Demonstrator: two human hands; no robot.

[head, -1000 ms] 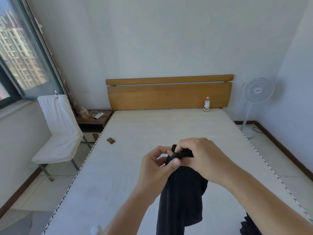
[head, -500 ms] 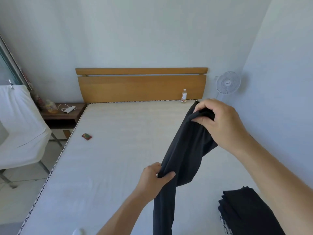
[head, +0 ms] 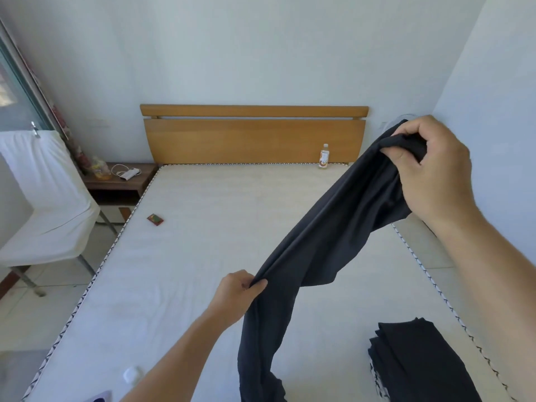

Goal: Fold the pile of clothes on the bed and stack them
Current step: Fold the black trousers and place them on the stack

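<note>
Right hand (head: 432, 169): raised high at the far right, back of hand toward camera, fingers curled over a bunched end of the dark garment (head: 333, 236), thumb tucked under the fold. Forearm runs down and out of frame at the lower right.

Left hand (head: 236, 291): lower, near the middle, reaching in from the near edge, arm extended forward. Thumb and fingers pinch the garment's edge partway along its length.

Garment: dark, long, hangs in the air above the bed (head: 203, 256). It stretches on a slant between the two hands, sagging a little under the span. Below the left hand it drops in a loose twisted length to the near edge of frame; whether that lower end touches the mattress I cannot tell.

Near right on the mattress: a folded stack of dark clothes (head: 417, 361), lying close to the bed's right edge, apart from the held garment.

Farther out: small red-green packet (head: 155, 219) on the mattress near its left edge. Bottle (head: 324, 156) stands upright at the far right of the mattress, against the wooden headboard (head: 252, 137). Left of the bed, a nightstand (head: 121, 184) with a white charger and cable on top; nearer left, a white-covered chair (head: 49, 204).
</note>
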